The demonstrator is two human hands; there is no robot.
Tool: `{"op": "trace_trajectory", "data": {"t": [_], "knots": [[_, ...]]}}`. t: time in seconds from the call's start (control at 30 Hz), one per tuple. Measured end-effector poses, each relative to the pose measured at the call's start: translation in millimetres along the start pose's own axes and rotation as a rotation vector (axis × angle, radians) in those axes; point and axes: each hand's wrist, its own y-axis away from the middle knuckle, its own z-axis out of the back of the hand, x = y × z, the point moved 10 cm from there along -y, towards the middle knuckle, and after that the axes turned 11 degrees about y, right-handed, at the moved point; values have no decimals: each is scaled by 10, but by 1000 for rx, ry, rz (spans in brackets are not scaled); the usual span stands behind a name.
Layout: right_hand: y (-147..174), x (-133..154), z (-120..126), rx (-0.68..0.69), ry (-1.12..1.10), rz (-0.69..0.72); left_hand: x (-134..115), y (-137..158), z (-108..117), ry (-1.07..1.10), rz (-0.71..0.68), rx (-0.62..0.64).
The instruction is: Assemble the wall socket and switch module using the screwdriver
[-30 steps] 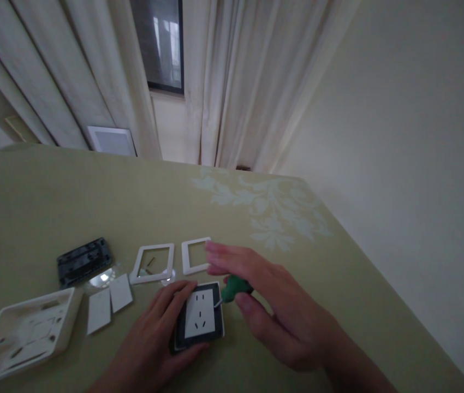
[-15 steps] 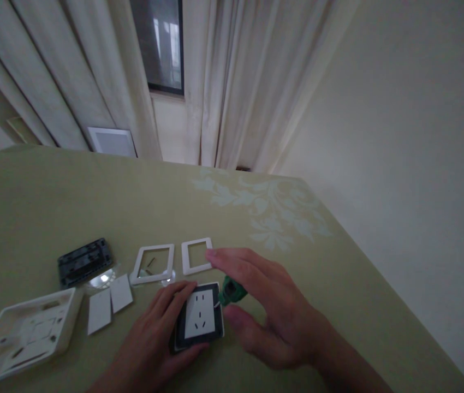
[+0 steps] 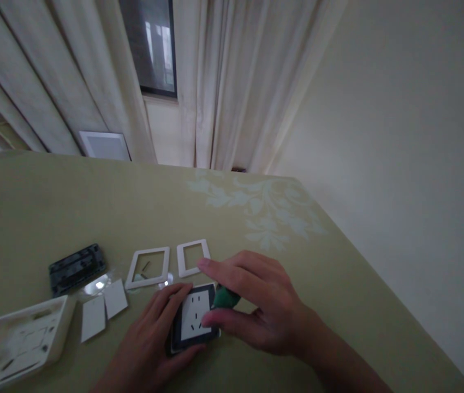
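Observation:
My left hand (image 3: 152, 333) is closed round the left side of a wall socket (image 3: 195, 311), a white five-hole face in a dark frame, holding it on the table. In my right hand (image 3: 265, 311) is a screwdriver with a green handle (image 3: 226, 297), pinched between thumb and fingers over the socket's right edge. The screwdriver's tip is hidden behind the thumb and handle. Just beyond the socket lie two white rectangular frames, the left frame (image 3: 129, 277) and the right frame (image 3: 180, 259). Small screws (image 3: 145, 267) rest inside the left frame.
On the left are an open white box (image 3: 66, 322), a dark plastic plate (image 3: 77, 267), and two white panels (image 3: 93, 318) near clear plastic. A green patterned cloth (image 3: 224, 218) covers the table. A wall (image 3: 412, 164) borders the right edge, with curtains (image 3: 240, 82) behind.
My right hand's thumb and fingers have closed round the green handle and shifted slightly left over the socket. The whole view has moved a little; my left hand keeps its hold.

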Motion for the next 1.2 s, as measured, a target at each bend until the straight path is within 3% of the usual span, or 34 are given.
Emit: {"op": "trace_trajectory", "data": {"t": [0.13, 0.23, 0.37, 0.53, 0.7, 0.83, 1.0, 1.13, 1.2], "knots": [[4, -4, -53, 73, -148, -22, -48, -22, 42, 2, -23, -28], [2, -2, 12, 15, -63, -21, -52, -27, 53, 23, -19, -38], [5, 48, -66, 77, -85, 22, -25, -10, 22, 25, -8, -21], [17, 46, 80, -69, 159, 33, -7, -4, -4, 32, 10, -2], [13, 73, -11, 73, 21, 56, -12, -13, 7, 28, 2, -24], [18, 98, 123, -64, 237, 65, -9, -9, 20, 27, -4, -42], [-3, 48, -40, 127, 6, 36, -39, -13, 29, 20, -14, -31], [3, 15, 91, -11, 198, 20, -37, -29, 23, 17, 2, -20], [2, 18, 123, -18, 254, 10, -41, -38, 28, 29, 2, -25]]}}
